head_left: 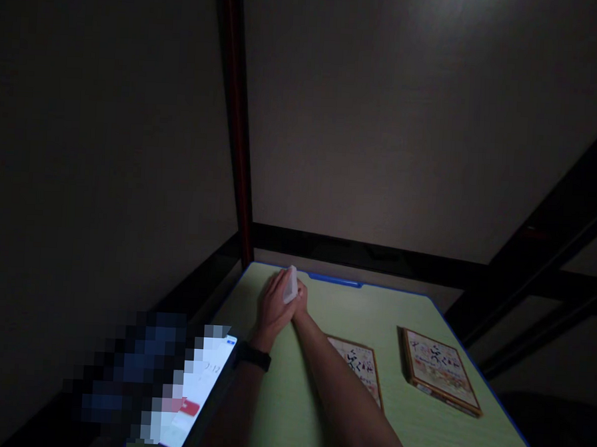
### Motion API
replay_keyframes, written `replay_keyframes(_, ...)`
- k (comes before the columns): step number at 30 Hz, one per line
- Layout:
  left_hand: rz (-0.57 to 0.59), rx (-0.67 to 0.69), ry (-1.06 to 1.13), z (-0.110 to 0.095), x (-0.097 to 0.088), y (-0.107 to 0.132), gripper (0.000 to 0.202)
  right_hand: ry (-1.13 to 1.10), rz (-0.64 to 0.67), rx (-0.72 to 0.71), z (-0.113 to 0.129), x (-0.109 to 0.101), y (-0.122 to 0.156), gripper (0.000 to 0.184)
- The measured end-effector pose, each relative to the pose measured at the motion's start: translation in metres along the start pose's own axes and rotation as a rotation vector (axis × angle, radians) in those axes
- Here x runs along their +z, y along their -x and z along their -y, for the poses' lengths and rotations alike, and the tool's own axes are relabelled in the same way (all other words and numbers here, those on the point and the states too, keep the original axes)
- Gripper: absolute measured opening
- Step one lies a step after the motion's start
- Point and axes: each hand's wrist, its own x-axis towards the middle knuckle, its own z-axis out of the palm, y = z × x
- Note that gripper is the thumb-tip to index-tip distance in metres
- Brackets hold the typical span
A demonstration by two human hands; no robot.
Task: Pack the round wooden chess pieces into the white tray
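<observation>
Near the far left corner of the table, my left hand (272, 310) is wrapped around a small white rectangular block (290, 285), possibly a stack of cards. My right hand (300, 298) is closed against its right side, its fingers partly hidden. Both hands meet there, and a dark band circles my left wrist. The block stands on edge, tilted, its upper part showing between the hands. Under my right forearm lies a flat box (358, 367) with black script on its lid, partly covered by the arm.
A similar flat box (441, 368) lies at the right of the green table (374, 307), which has a blue rim. A phone with a lit screen (204, 385) lies at the left edge, partly blurred out. Grey walls (384, 121) stand behind and to the left.
</observation>
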Motion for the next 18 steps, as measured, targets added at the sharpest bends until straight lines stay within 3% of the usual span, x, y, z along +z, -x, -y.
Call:
replay_keyframes(2,-0.044,-0.025,0.029,0.001,0.000,-0.001,0.061,0.125,0.018,-0.005,0.001,-0.005,-0.001,0.014)
replay_keyframes(8,-0.122,-0.051,0.139,0.003,-0.001,-0.002,0.057,0.394,0.068,-0.055,0.007,-0.006,0.002,0.022)
replay_keyframes(15,-0.149,-0.031,0.155,0.006,-0.004,-0.001,0.055,0.555,0.128,-0.110,0.016,-0.006,0.004,0.022)
replay_keyframes(18,-0.211,-0.125,0.227,0.008,-0.004,-0.001,0.056,0.582,0.133,-0.122,0.021,-0.007,0.004,0.025)
